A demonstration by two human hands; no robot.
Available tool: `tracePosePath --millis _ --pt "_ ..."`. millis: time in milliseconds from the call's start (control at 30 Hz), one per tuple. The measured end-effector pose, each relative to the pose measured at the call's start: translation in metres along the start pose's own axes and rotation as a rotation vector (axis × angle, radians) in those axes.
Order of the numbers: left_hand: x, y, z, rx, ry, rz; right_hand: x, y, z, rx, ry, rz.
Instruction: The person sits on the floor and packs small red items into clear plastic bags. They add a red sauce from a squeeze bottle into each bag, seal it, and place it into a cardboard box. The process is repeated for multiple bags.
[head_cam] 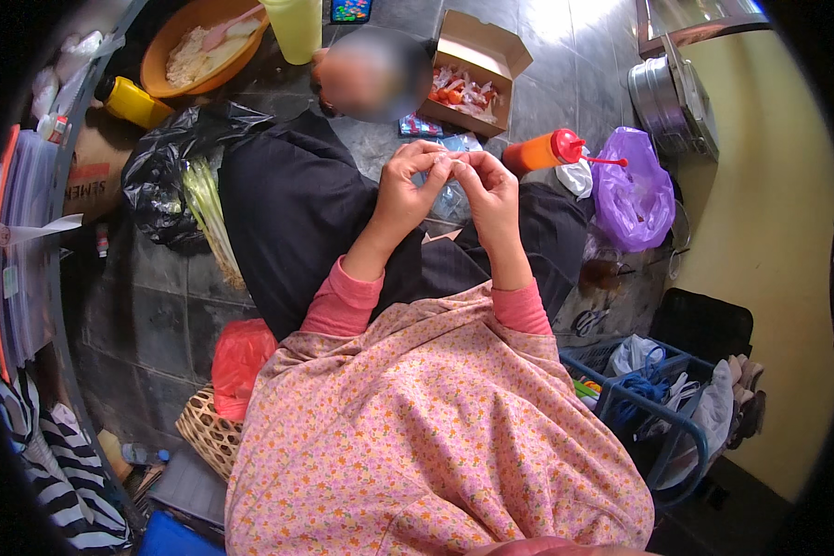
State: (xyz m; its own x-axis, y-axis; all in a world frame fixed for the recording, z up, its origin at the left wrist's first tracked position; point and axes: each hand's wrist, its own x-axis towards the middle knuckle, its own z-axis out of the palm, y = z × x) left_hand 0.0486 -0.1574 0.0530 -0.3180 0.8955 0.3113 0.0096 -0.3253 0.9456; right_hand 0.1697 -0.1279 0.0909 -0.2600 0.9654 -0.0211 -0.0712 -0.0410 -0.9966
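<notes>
My left hand [406,184] and my right hand [488,191] meet in front of me above my lap. Thumbs and fingertips of both pinch a small pale thing [452,158], too small to name surely. Under and behind the hands, clear plastic bags [448,201] lie on the floor. Just beyond them, an open cardboard box [476,59] holds several small knotted plastic bags of orange-red contents [459,94]. To the right of my right hand, a squeeze bottle of orange-red sauce [535,153] with a red nozzle cap lies tilted.
At far left are an orange basin [205,80] of white flour-like powder and a yellow-green container [295,31]. Spring onions [212,215] stick out of a black plastic bag [156,187]. A purple bag [632,191] and a blue basket [691,417] stand right. A blurred patch hides something beyond my hands.
</notes>
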Motion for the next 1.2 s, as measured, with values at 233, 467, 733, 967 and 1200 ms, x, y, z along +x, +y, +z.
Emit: tracePosePath --millis 233,467,733,967,1200 --pt "0.003 -0.002 -0.005 -0.471 -0.007 -0.223 0.004 -0.016 0.005 -0.55 -0.073 -0.414" --pt "0.005 0.003 -0.019 -0.6 -0.086 -0.355 0.007 -0.023 0.012 -0.545 -0.117 -0.434" --pt "0.007 0.004 -0.018 -0.665 -0.065 -0.263 0.004 -0.031 0.015 -0.598 -0.171 -0.419" --pt "0.009 0.004 -0.019 -0.489 0.004 -0.154 0.004 -0.041 0.02 -0.749 -0.186 -0.54" --pt "0.007 0.003 -0.019 -0.65 0.002 -0.26 0.003 -0.041 0.023 -0.741 -0.175 -0.565"
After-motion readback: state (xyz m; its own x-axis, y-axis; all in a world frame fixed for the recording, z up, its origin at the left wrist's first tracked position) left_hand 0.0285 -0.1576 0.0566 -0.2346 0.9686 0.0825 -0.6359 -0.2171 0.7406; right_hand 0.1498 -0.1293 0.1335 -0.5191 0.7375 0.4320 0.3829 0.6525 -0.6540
